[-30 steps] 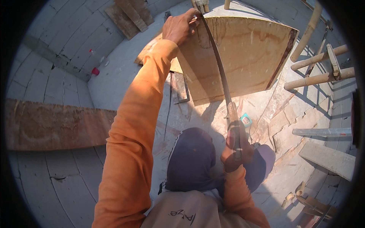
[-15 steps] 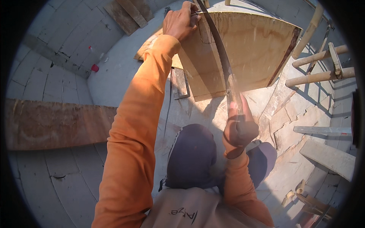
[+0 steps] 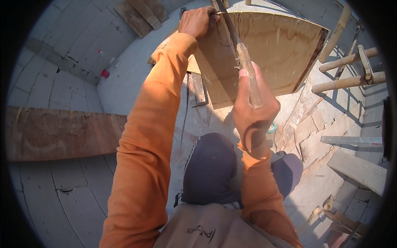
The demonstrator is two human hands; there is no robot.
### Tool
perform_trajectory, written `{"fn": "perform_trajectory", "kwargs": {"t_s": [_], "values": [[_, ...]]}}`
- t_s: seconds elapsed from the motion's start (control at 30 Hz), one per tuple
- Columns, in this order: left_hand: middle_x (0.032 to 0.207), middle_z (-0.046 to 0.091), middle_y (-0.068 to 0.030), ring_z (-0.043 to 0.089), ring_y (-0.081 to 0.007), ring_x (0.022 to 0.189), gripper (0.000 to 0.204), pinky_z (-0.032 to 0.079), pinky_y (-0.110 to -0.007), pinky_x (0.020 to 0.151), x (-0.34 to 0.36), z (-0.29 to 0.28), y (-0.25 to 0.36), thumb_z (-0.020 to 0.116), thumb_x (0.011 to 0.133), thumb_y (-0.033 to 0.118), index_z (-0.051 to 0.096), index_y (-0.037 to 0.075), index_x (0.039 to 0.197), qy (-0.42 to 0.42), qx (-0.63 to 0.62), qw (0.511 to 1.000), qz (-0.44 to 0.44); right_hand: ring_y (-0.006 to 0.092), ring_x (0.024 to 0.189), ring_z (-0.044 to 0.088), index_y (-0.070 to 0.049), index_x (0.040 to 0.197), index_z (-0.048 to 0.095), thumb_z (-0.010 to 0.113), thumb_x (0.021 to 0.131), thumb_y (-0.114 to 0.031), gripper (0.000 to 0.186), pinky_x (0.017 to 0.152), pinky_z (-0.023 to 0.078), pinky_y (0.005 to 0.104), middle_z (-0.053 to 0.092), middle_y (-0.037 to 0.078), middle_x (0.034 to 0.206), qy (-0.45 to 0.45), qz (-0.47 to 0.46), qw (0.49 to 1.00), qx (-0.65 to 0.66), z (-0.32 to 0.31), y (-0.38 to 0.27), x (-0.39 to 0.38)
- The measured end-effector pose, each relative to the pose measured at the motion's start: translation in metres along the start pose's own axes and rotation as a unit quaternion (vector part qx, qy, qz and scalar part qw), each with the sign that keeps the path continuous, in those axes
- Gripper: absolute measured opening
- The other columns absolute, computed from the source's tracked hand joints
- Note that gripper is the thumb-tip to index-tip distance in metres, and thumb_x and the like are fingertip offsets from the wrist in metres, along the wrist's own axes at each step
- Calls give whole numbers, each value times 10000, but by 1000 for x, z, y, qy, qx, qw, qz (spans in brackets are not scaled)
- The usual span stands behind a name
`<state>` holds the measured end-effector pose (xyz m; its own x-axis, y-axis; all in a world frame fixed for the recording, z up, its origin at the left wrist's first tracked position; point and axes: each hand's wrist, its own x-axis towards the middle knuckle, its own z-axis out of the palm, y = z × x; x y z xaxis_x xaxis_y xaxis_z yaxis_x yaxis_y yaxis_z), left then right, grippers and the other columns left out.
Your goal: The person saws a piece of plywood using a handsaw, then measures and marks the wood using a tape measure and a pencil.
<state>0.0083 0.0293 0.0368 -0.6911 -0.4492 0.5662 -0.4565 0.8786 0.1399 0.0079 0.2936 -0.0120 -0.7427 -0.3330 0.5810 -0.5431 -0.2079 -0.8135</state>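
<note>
A handsaw with a worn wooden handle (image 3: 249,74) is in my right hand (image 3: 257,108), fingers wrapped round it and thumb along its side. Its dark blade (image 3: 230,27) runs up and away across the far edge of a plywood panel (image 3: 277,53). My left hand (image 3: 197,22) grips that far edge, just left of the blade, its fingertips curled over the wood. The panel stands tilted in front of my knees, with a thin outline drawn near the blade. Where the blade meets the edge, I cannot make out the cut.
A reddish-brown plank (image 3: 66,134) lies at the left. Bamboo poles (image 3: 349,82) stick out at the right, above a grey block (image 3: 359,171). Behind my right wrist is a small teal thing (image 3: 272,127). A red cup (image 3: 105,73) sits near the block wall.
My right hand has moved up and forward, pushing the saw farther across the panel's edge. The teal thing behind my wrist has come into view. My left hand stays on the panel.
</note>
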Motion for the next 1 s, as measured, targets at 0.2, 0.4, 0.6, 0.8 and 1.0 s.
{"fn": "perform_trajectory", "kwargs": {"t_s": [0.2,0.4,0.6,0.8,1.0], "values": [[858,716,-215,702,-416,861,182,544,-497,777,4,6,-14,668,892,212,753,55,924,65,-27,997,20,208,704,752,155,1190,665,686,951,-55,319,640,575,290,768,217,975,-31,-46,991,-125,-81,1,-102],[877,737,-183,711,-390,854,167,537,-480,785,-8,20,2,661,896,207,764,95,963,141,-3,989,53,132,769,716,111,1213,683,702,939,-64,326,706,556,264,772,204,933,-9,-8,1000,-1,-2,-2,9],[955,750,-161,706,-377,918,184,522,-486,876,-4,21,-14,664,904,221,759,94,997,125,-17,990,64,163,824,732,119,1228,678,679,951,-68,335,746,564,281,773,221,957,-25,64,998,-15,-16,5,-14],[973,750,-161,703,-375,931,163,509,-481,945,-4,21,-16,668,904,215,756,97,973,178,23,981,80,181,789,743,142,1271,644,639,960,-37,359,723,576,288,769,243,994,-43,6,998,-42,-72,11,-89],[938,749,-169,709,-364,920,154,500,-477,925,-1,30,-21,669,895,212,760,105,957,145,26,988,55,178,867,729,104,1231,682,702,934,-42,331,791,556,281,774,208,982,-21,-3,1000,6,16,-4,42]]}}
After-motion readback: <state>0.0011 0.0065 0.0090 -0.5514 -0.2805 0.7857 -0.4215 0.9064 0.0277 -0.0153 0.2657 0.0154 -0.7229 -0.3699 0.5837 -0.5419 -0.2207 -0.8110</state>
